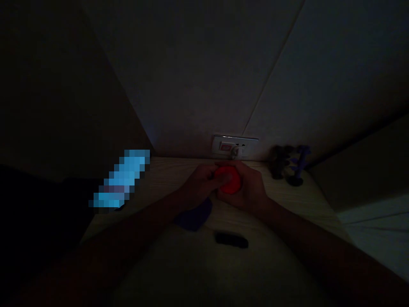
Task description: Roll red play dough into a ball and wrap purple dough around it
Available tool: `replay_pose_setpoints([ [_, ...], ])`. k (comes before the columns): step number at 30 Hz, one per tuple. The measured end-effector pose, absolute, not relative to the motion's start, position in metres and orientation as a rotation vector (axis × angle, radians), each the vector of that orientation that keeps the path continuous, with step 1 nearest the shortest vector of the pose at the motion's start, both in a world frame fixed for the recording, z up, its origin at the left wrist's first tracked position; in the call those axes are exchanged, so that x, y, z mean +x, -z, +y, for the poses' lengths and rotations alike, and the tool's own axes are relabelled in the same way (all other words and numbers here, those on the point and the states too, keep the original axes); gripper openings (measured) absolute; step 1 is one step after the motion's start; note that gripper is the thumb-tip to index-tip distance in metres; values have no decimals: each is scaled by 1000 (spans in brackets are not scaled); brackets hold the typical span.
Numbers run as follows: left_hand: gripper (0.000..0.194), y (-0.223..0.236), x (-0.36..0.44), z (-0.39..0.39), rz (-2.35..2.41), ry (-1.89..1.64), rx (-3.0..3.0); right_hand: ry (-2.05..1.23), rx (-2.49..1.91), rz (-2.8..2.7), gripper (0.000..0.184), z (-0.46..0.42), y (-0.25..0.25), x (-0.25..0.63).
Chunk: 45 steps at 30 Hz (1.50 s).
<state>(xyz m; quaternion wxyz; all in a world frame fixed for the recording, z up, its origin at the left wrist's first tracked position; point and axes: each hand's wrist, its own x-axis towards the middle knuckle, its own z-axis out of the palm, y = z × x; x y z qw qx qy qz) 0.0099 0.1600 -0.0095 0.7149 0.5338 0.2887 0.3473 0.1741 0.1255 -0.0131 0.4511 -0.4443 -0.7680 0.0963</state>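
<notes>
From the head view, in very dim light, I have a red round thing (235, 182) between my two hands, just above the far part of the table (169, 168), in front of the wall plate (217, 145) with its plug (235, 152). My right grip (251, 184) is closed around its far side and right edge, cupping it; my left grip (202, 178) pinches in from the other side, thumb laid across the red face. To do this well, I judge that the right should be the steady cradle, firm but not squeezing, while the left thumb presses evenly near the middle so the thing doesn't tip or slip. The red face, which seems to glow, is best left turned up towards me, as little else is bright here except the blurred blue patch (126, 179) at left. Elbows low and wide would serve me: a purple piece (194, 216) lies just below my left wrist, a black thing (231, 239) nearer me, and the dark shapes (278, 164) and purple stand (299, 164) sit well off to the right.
</notes>
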Motion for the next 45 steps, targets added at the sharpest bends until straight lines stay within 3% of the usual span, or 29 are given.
replay_pose_setpoints([
  [7, 35, 18, 10, 161, 599, -790, 1045, -256, -1106, -1997, 61, 126, 7, 175],
  [17, 39, 12, 9, 161, 681, -782, 1192, -351, -1322, -1881, 57, 124, 10, 170],
  [25, 31, 11, 6, 162, 720, -725, 1264, -391, -1239, -1908, 57, 126, 12, 176],
  [30, 37, 6, 7, 160, 665, -724, 1198, -474, -1071, -1880, 64, 127, 10, 176],
  [38, 38, 11, 11, 161, 616, -764, 1114, -386, -1109, -1783, 52, 128, 11, 176],
  [45, 35, 16, 15, 162, 615, -934, 1009, -461, -1063, -1707, 62, 130, 11, 174],
])
